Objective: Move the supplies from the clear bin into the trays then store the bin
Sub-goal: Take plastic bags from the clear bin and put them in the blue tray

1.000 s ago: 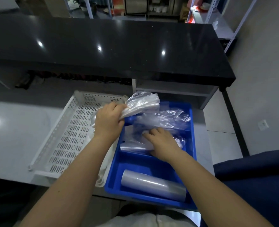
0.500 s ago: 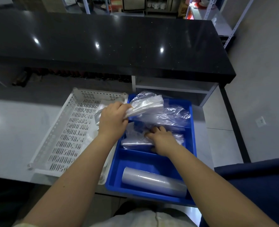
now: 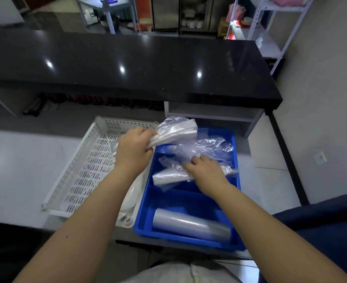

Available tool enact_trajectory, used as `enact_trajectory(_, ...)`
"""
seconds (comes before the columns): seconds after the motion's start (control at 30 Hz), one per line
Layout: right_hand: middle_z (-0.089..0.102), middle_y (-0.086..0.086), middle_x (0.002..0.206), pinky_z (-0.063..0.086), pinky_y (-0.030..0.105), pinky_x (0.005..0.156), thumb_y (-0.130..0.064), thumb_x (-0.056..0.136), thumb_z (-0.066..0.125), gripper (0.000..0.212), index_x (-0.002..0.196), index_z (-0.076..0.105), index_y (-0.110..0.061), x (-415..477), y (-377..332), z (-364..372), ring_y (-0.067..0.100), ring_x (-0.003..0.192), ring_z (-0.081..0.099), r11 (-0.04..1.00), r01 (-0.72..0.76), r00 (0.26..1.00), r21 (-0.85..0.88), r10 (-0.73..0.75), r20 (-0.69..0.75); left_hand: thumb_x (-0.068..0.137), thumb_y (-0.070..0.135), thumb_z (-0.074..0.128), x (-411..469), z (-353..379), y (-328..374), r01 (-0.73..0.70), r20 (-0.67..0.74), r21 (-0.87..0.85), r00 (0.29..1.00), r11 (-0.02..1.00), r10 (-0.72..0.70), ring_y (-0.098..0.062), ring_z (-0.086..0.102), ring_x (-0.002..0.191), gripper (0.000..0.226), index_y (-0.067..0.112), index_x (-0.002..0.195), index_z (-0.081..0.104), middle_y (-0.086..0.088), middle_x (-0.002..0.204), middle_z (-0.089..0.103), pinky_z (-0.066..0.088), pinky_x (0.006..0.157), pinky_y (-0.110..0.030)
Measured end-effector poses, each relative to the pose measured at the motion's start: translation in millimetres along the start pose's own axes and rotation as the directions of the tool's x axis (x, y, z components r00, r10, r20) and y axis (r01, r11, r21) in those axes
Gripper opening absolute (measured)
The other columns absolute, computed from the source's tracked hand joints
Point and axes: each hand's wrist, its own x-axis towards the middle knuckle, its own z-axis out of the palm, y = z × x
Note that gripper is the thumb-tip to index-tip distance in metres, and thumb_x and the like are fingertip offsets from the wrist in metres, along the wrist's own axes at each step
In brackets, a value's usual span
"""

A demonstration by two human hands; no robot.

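A blue divided tray (image 3: pixel 235 181) sits at the counter's front edge. My left hand (image 3: pixel 132 149) grips a bundle of clear plastic bags (image 3: pixel 175 130) and holds it above the tray's far left corner. My right hand (image 3: pixel 206 171) rests in the tray's middle compartment, fingers pressed on another pack of clear bags (image 3: pixel 169 176). Loose crumpled bags (image 3: pixel 211 147) fill the far compartment. A roll of clear film (image 3: pixel 191 225) lies in the near compartment. Left of the blue tray stands a white perforated tray (image 3: pixel 83 172). No clear bin is visible.
A white object (image 3: pixel 133 198) lies at the white tray's right side, partly under my left arm. A long black counter (image 3: pixel 127 64) runs across behind, with a white shelf unit (image 3: pixel 211 113) under it. A dark blue seat (image 3: pixel 319 219) is at the right.
My left hand lifted the bag bundle slightly and shifted it right over the blue tray's corner. My right hand stayed pressed on the pack in the middle compartment.
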Motion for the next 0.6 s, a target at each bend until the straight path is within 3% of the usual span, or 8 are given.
enact_trajectory(0.17, 0.059, 0.01, 0.11, 0.041, 0.038, 0.082, -0.003, 0.07, 0.067, 0.05, 0.116, 0.055, -0.018, -24, 14, -44, 0.033, 0.102, 0.052, 0.997, -0.067, 0.994, -0.037, 0.063, -0.089, 0.07, 0.002, 0.066, 12, 8, 22, -0.072, 0.046, -0.024, 0.996, 0.997, 0.073, -0.028, 0.056, 0.086, 0.043, 0.017, 0.111, 0.066, -0.006, 0.097, 0.064, 0.034, 0.066, -0.029)
enact_trajectory(0.3, 0.059, 0.004, 0.112, 0.042, 0.039, 0.087, -0.016, 0.078, 0.066, 0.04, 0.115, 0.053, -0.023, -58, 37, -78, 0.028, 0.104, 0.051, 0.984, -0.169, 0.98, -0.058, 0.162, -0.112, 0.076, 0.005, 0.062, 25, 21, 43, -0.104, 0.116, -0.093, 0.987, 0.99, 0.115, -0.027, 0.055, 0.093, 0.043, 0.02, 0.116, 0.064, -0.005, 0.105, 0.062, 0.043, 0.071, -0.034)
enact_trajectory(0.6, 0.062, 0.004, 0.105, 0.038, 0.033, 0.073, -0.015, 0.074, 0.07, 0.033, 0.105, 0.06, -0.021, -134, 77, -112, 0.026, 0.097, 0.052, 0.911, -0.411, 0.869, 0.024, 0.4, -0.292, 0.074, 0.005, 0.064, -11, 53, 82, -0.25, 0.317, -0.198, 0.899, 0.948, 0.303, -0.032, 0.056, 0.1, 0.04, 0.02, 0.112, 0.067, -0.005, 0.109, 0.063, 0.046, 0.078, -0.038)
